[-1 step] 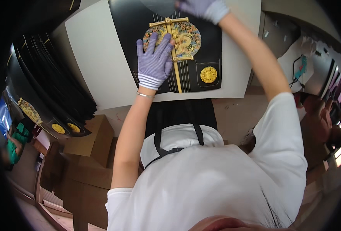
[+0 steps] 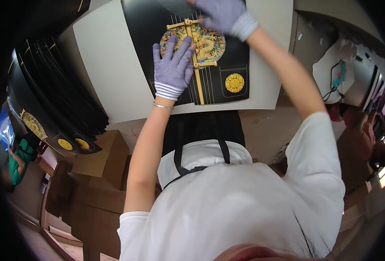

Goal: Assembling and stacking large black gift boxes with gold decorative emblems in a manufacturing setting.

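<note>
My left hand (image 2: 173, 65), in a purple-and-white striped glove, lies flat with fingers spread. It rests on a black printed sheet (image 2: 236, 48) with a round multicoloured dragon pattern, gold bar designs and a yellow round emblem at its lower right. Beneath the sheet is a larger white board (image 2: 105, 65). My right hand (image 2: 223, 17), gloved the same way, is over the sheet's upper part, beside the top gold bar. Motion blurs its fingers and the picture's top edge cuts some off, so their grip is unclear. A grey rounded patch (image 2: 175, 5) shows at the sheet's top.
A fanned stack of similar black sheets (image 2: 53, 82) stands at the left, above a brown cardboard box (image 2: 101, 154). On the right are a pale surface with a teal tool (image 2: 340, 74) and dark cable. People are at work at both far sides, one in green (image 2: 20, 163).
My right hand has moved down and slightly left over the sheet. My left hand stays flat in the same place on it.
</note>
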